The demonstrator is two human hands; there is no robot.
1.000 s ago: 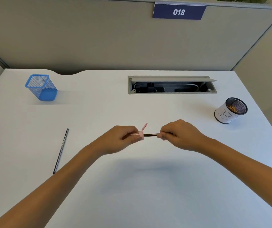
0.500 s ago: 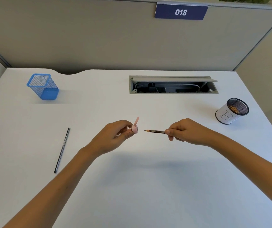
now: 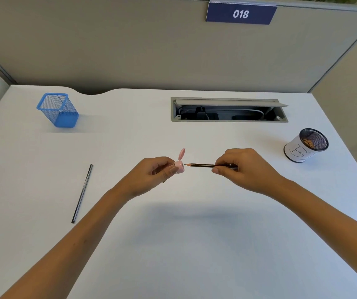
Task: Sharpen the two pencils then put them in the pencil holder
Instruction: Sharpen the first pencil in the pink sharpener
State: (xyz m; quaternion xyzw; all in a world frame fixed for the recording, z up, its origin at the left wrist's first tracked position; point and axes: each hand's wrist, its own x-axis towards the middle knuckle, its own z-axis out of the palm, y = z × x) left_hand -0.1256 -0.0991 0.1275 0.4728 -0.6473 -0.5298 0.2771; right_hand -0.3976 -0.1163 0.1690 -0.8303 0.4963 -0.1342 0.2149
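Observation:
My left hand (image 3: 151, 174) grips a small pink sharpener (image 3: 179, 167) whose lid stands flipped up. In my right hand (image 3: 241, 169) I pinch a dark pencil (image 3: 201, 165), held level above the white desk (image 3: 173, 244). Its pointed tip faces left and sits just short of the sharpener's opening, not inside it. A second dark pencil (image 3: 82, 193) lies on the desk to the left, apart from both hands. The blue mesh pencil holder (image 3: 57, 110) stands at the far left, with nothing visible inside.
A white-wrapped mesh cup (image 3: 305, 146) with shavings in it stands at the right. An open cable tray (image 3: 229, 110) is set into the desk at the back. A grey partition (image 3: 151, 44) closes off the far edge.
The pencil was in the sharpener a second ago, then my right hand pulled it out to the right. Now its tip is back close to the sharpener's opening.

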